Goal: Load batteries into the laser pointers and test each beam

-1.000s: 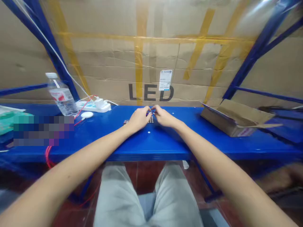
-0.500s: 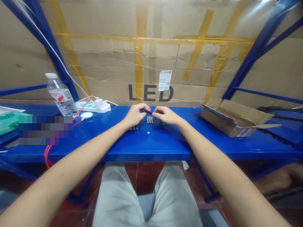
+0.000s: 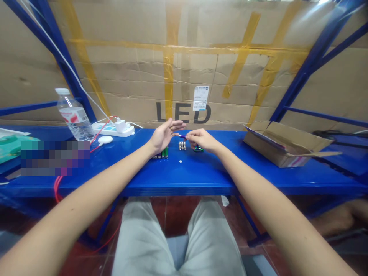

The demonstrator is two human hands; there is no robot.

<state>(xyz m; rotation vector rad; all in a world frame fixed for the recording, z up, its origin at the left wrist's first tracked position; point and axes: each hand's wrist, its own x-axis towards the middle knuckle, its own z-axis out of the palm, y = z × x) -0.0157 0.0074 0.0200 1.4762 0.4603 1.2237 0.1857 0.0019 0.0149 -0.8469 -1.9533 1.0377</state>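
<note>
A slim purple tube (image 3: pixel 182 137) with a pale tip is pinched in the fingers of my right hand (image 3: pixel 202 139), held level just above the table. My left hand (image 3: pixel 165 134) is open, its fingers stretched toward the right and its lower fingertips close to the tube's pale end; whether they touch it I cannot tell. Between and below the hands stands a tight block of small silvery pieces (image 3: pixel 182 145). Several slim tubes, green and dark, lie in a row (image 3: pixel 163 154) beside my left wrist. Green pieces (image 3: pixel 199 149) lie partly hidden under my right hand.
An open cardboard box (image 3: pixel 287 145) sits at the right of the blue table (image 3: pixel 184 176). On the left are a water bottle (image 3: pixel 75 117), a white power strip (image 3: pixel 126 130), a white round disc (image 3: pixel 105 140) and red cables. Taped cardboard stands behind. A small white dot (image 3: pixel 180 161) lies in front.
My left hand has let go of the purple tube, its fingers opening and lifting leftward. My right hand keeps the tube, whose pale tip now shows.
</note>
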